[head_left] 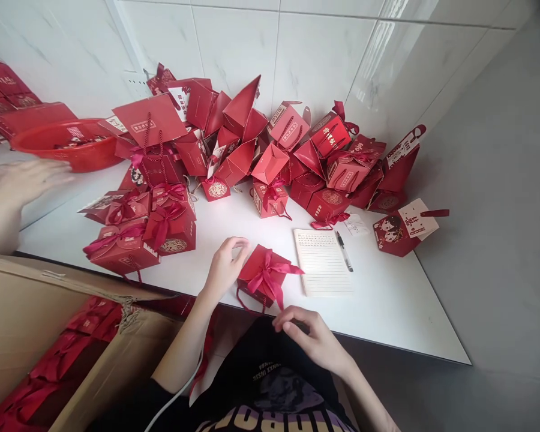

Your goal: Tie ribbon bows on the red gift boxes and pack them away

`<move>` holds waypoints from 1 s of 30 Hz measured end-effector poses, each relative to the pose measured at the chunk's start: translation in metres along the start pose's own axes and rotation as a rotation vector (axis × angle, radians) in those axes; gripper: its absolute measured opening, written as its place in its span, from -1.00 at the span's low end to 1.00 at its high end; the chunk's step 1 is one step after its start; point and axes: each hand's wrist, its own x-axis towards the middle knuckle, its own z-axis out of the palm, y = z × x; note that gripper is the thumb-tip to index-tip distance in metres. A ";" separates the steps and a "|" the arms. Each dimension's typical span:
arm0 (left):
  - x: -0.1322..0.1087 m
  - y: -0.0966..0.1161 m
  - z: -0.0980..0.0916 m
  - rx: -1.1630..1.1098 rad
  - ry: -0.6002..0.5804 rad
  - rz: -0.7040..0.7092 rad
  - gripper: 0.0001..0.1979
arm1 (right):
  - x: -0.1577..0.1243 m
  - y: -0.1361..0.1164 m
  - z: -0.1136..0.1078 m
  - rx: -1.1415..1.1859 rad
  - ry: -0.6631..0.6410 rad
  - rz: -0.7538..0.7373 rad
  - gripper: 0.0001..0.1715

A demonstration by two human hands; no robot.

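Note:
A red gift box [257, 270] with a pink ribbon bow [270, 277] on top sits at the table's front edge. Beside its left side is my left hand [227, 264], open, with thumb and fingers apart and curved. My right hand [309, 336] hovers just in front of the table edge, close to a hanging ribbon tail. Its fingers are loosely bent, with a gap between thumb and forefinger and nothing visible in them. A twisted red cord handle hangs from the box's front left. A lined notebook [326, 273] with writing lies right of the box.
A black pen [344, 251] lies by the notebook. Red boxes [270, 162] are heaped along the wall. Tied boxes [168, 225] stand at left. Another person's hand [24, 180] blurs near a red basin [94, 153]. A carton [112, 360] of boxes stands below left.

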 end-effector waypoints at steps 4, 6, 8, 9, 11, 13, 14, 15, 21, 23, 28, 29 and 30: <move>-0.013 0.006 -0.010 0.011 -0.140 0.006 -0.73 | 0.007 0.007 0.000 0.054 0.157 0.087 -0.60; -0.020 0.007 -0.012 0.055 -0.219 0.064 -0.71 | 0.012 0.010 -0.002 0.035 0.222 0.104 -0.60; -0.024 0.007 -0.011 0.066 -0.268 0.119 -0.69 | 0.017 0.010 -0.002 0.001 0.194 0.113 -0.60; -0.024 0.006 -0.011 0.062 -0.285 0.142 -0.69 | 0.019 0.008 0.000 -0.016 0.172 0.111 -0.60; -0.022 0.004 -0.008 0.049 -0.313 0.171 -0.68 | 0.023 0.003 0.005 -0.038 0.151 0.104 -0.59; -0.018 0.003 -0.006 0.031 -0.350 0.184 -0.68 | 0.026 -0.001 0.012 -0.045 0.168 0.097 -0.60; -0.017 0.002 -0.005 0.021 -0.367 0.185 -0.68 | 0.028 -0.001 0.015 -0.045 0.186 0.093 -0.62; -0.015 0.002 -0.004 0.012 -0.382 0.181 -0.67 | 0.029 -0.002 0.018 -0.044 0.203 0.089 -0.64; -0.010 0.008 -0.002 0.045 -0.272 0.137 -0.71 | 0.027 0.004 0.025 -0.028 0.180 0.075 -0.68; -0.013 0.011 -0.003 0.061 -0.178 0.150 -0.74 | 0.026 0.003 0.028 -0.017 0.178 0.090 -0.65; -0.024 0.015 -0.003 0.032 -0.181 0.172 -0.83 | 0.033 -0.004 0.040 -0.004 0.175 0.149 -0.59; -0.026 0.015 -0.002 0.036 -0.193 0.183 -0.86 | 0.035 -0.004 0.042 -0.004 0.177 0.150 -0.58; -0.027 0.014 -0.001 0.042 -0.200 0.194 -0.87 | 0.036 -0.004 0.044 -0.003 0.179 0.146 -0.58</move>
